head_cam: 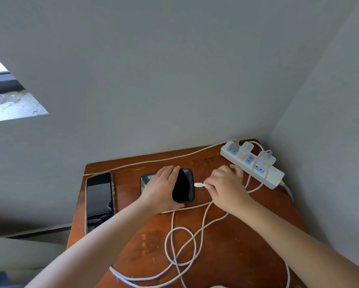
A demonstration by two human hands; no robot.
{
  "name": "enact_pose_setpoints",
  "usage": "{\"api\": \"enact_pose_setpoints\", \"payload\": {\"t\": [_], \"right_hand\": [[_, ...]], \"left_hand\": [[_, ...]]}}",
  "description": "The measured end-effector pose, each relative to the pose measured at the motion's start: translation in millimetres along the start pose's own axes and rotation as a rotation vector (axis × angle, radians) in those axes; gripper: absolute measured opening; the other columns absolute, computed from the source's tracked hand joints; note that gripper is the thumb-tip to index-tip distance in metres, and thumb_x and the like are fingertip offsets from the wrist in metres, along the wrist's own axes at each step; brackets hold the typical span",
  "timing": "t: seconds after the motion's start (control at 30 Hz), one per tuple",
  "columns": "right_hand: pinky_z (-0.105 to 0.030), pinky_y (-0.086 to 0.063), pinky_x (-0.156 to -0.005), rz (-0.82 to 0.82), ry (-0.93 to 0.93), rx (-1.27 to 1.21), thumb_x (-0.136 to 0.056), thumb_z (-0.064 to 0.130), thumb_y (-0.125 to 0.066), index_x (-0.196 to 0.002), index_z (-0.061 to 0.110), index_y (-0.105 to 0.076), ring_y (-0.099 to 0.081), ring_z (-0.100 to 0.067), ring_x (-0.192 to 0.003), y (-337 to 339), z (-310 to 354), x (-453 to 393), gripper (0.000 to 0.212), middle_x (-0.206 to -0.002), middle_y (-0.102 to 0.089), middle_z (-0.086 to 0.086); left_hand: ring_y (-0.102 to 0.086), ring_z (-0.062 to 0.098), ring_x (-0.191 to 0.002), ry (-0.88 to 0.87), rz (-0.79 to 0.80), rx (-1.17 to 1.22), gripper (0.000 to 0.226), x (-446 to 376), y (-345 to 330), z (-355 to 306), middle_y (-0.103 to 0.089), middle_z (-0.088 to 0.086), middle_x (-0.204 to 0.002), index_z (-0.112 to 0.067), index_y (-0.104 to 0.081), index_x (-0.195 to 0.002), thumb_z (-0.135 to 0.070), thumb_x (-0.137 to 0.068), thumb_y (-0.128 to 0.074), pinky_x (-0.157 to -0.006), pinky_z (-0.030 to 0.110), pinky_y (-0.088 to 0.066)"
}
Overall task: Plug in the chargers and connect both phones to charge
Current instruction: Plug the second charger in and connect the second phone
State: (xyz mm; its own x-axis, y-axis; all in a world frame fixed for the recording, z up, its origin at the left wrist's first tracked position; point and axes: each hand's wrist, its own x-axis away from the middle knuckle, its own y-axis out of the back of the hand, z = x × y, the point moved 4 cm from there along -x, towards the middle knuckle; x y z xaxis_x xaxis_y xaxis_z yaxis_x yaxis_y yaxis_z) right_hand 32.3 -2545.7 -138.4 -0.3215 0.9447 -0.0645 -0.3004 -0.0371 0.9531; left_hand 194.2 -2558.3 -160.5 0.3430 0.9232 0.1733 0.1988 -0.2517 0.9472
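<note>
Connector (199, 185) first: the right hand (226, 189) has it pinched between fingertips, white tip aimed straight at the near end of the black phone (183, 187), just short of it and not yet touching. Left hand (161, 189) is clamped over that phone from above, fingers wrapped across its far edge, and my read is that it's pinning the phone to the wooden surface (236, 246) so the push of the plug doesn't slide it away. Out past the right hand's knuckles sits the white power strip (274, 179), two white chargers (247, 149) already seated in it, so the plug-in half looks done. Beyond the left wrist, the second phone (99, 201) lies flat, screen dark, no cable at it. Loose white cable (180, 246) loops below both forearms. Hard to see: the phone's port itself, the screen under the left palm, and where the cable runs off the bottom edge.
</note>
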Motion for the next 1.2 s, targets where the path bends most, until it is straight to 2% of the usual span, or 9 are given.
{"api": "enact_pose_setpoints", "payload": {"t": [0.23,0.57,0.73,0.9,0.97,1.0,1.1,1.2], "right_hand": [[-0.040,-0.018,-0.105,0.028,-0.023,-0.019,-0.093,0.018,-0.048,-0.102,0.018,-0.068,-0.048,-0.019,-0.108,3,-3,-3,0.022,-0.105,-0.066,-0.001],[-0.038,-0.020,-0.103,-0.038,-0.051,-0.058,-0.092,0.018,-0.051,-0.101,0.017,-0.069,-0.049,-0.017,-0.106,3,0,5,0.021,-0.101,-0.068,-0.001],[-0.044,-0.026,-0.100,-0.079,0.005,-0.088,-0.087,0.011,-0.059,-0.091,0.010,-0.073,-0.055,-0.025,-0.099,7,2,6,0.015,-0.090,-0.071,-0.008],[-0.045,-0.025,-0.102,-0.033,0.047,-0.116,-0.087,0.008,-0.059,-0.091,0.008,-0.073,-0.055,-0.026,-0.099,8,2,4,0.015,-0.089,-0.070,-0.010],[-0.051,-0.031,-0.097,-0.044,0.051,-0.131,-0.081,0.002,-0.065,-0.084,0.006,-0.074,-0.060,-0.030,-0.092,11,6,4,0.010,-0.082,-0.071,-0.012],[-0.054,-0.038,-0.089,-0.084,0.055,-0.127,-0.074,-0.002,-0.071,-0.078,0.005,-0.074,-0.063,-0.031,-0.084,12,7,6,0.008,-0.074,-0.071,-0.012],[-0.050,-0.051,-0.063,-0.221,0.045,-0.121,-0.054,-0.008,-0.083,-0.066,0.006,-0.074,-0.066,-0.029,-0.061,13,10,14,0.021,-0.057,-0.068,-0.008],[-0.048,-0.051,-0.061,-0.256,0.018,-0.123,-0.054,-0.009,-0.083,-0.067,0.005,-0.074,-0.067,-0.029,-0.060,14,9,18,0.021,-0.056,-0.068,-0.009]], "left_hand": [[-0.017,0.023,-0.138,-0.020,0.032,-0.016,0.097,1,-3,-4,-0.024,0.006,-0.150,-0.015,-0.013,-0.142,-0.042,-0.070,-0.072,-0.109,0.033,-0.027],[-0.017,0.023,-0.138,-0.010,0.026,0.037,0.098,3,-2,-10,-0.024,0.005,-0.150,-0.015,-0.014,-0.142,-0.041,-0.069,-0.073,-0.109,0.033,-0.027],[-0.018,0.023,-0.138,-0.024,0.018,0.024,0.098,6,-3,-9,-0.026,0.005,-0.150,-0.015,-0.015,-0.142,-0.043,-0.068,-0.074,-0.109,0.031,-0.025],[-0.015,0.023,-0.139,-0.042,0.028,-0.006,0.097,7,-3,-9,-0.023,0.005,-0.151,-0.014,-0.013,-0.143,-0.042,-0.070,-0.072,-0.111,0.031,-0.022],[-0.015,0.023,-0.139,-0.045,0.009,-0.017,0.096,7,-1,-10,-0.023,0.005,-0.151,-0.014,-0.013,-0.143,-0.041,-0.071,-0.072,-0.111,0.031,-0.022],[-0.015,0.023,-0.139,-0.046,-0.002,-0.018,0.096,6,0,-10,-0.024,0.005,-0.150,-0.014,-0.013,-0.142,-0.040,-0.071,-0.072,-0.110,0.031,-0.023],[-0.016,0.022,-0.138,-0.060,-0.017,-0.031,0.096,4,2,-11,-0.024,0.005,-0.150,-0.014,-0.014,-0.142,-0.042,-0.071,-0.072,-0.110,0.031,-0.024],[-0.015,0.022,-0.138,-0.081,-0.011,-0.050,0.096,2,3,-13,-0.024,0.005,-0.150,-0.014,-0.014,-0.142,-0.042,-0.071,-0.071,-0.110,0.031,-0.023]]}}
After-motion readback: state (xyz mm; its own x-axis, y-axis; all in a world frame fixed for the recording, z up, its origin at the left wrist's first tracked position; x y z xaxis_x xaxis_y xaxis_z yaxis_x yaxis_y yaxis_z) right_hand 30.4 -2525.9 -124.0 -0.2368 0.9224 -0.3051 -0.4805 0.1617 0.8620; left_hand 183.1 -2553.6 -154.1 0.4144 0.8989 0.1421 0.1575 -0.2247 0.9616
